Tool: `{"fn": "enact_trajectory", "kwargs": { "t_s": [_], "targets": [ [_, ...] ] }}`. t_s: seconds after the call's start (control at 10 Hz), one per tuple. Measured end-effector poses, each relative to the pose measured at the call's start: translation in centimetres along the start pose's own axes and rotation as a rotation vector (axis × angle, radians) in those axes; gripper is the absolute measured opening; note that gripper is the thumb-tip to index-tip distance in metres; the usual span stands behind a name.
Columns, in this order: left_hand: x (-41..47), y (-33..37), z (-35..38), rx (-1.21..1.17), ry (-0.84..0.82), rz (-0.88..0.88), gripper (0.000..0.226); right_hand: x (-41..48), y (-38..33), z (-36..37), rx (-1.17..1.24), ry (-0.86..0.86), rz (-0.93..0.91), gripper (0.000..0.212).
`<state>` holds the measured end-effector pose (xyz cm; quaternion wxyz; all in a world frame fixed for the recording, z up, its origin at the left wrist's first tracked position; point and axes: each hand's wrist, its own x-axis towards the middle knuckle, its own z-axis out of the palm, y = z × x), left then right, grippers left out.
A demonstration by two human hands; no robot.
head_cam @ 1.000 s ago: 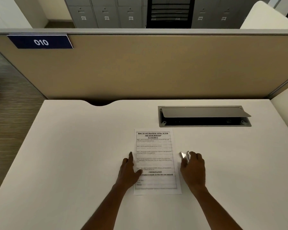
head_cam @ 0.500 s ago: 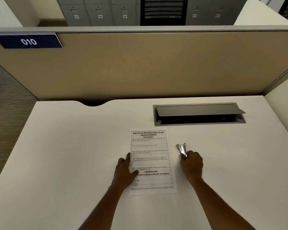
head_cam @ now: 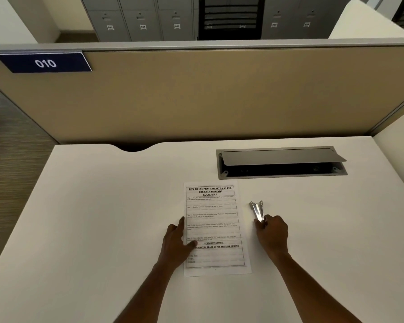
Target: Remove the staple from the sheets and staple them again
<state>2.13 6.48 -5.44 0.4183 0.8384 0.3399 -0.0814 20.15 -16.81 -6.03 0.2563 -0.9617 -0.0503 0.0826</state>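
The printed sheets (head_cam: 216, 226) lie flat on the white desk (head_cam: 103, 217), with their top edge away from me. My left hand (head_cam: 176, 243) rests on their left edge, fingers spread and the thumb on the paper. A small shiny metal stapler (head_cam: 257, 209) lies just right of the sheets, its jaws apart and pointing away. My right hand (head_cam: 272, 234) is closed around its near end. The staple itself is too small to make out.
A grey cable hatch (head_cam: 281, 163) with its lid raised is set into the desk behind the stapler. A beige partition (head_cam: 196, 96) with a blue "010" plate (head_cam: 44, 63) bounds the far side. A notch (head_cam: 135, 148) cuts the desk's back edge.
My right hand has slid back along the stapler, so more of the metal body shows beyond the fingers. My left hand stays on the sheets. The camera view has shifted slightly.
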Motion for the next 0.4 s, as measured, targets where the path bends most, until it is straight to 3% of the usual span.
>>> {"fn": "enact_trajectory", "kwargs": {
  "t_s": [0.2, 0.3, 0.4],
  "targets": [
    [-0.2, 0.4, -0.2, -0.028, 0.019, -0.046, 0.089, 0.0, 0.1, -1.0, -0.023, -0.064, 0.036, 0.03],
    [-0.4, 0.6, -0.5, -0.066, 0.03, -0.056, 0.084, 0.1, -0.9, -2.6, 0.055, -0.037, 0.008, 0.05],
    [-0.9, 1.2, -1.5, -0.086, 0.083, -0.07, 0.087, 0.1, -3.3, -5.9, 0.227, 0.015, -0.1, 0.044]
  ]
}}
